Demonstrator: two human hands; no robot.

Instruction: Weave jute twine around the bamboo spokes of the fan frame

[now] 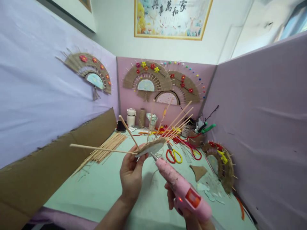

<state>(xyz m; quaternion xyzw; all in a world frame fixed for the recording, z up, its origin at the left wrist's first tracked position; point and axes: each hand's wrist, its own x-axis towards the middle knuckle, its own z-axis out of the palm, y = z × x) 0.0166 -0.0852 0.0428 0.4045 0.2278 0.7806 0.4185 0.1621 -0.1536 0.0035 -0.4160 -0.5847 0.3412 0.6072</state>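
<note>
The rim of a half-round piece (154,147) is pinched between the thumb and fingers of the left hand (131,174), and it is held above the near middle of the table (96,191). Thin sticks (98,148) are fanned out from its curved edge. A pink glue gun (176,177) is gripped in the right hand (190,218), apart from the left; its nozzle is pointed at the piece's underside, though contact cannot be told. Beyond, scissors (174,156) are seen. Loose sticks (106,148) are heaped to the left; to the right, a brown scrap (198,172) and a small decorated fan (220,166) are seen. Larger fans (147,75) are mounted on the far panel (122,95).
</note>
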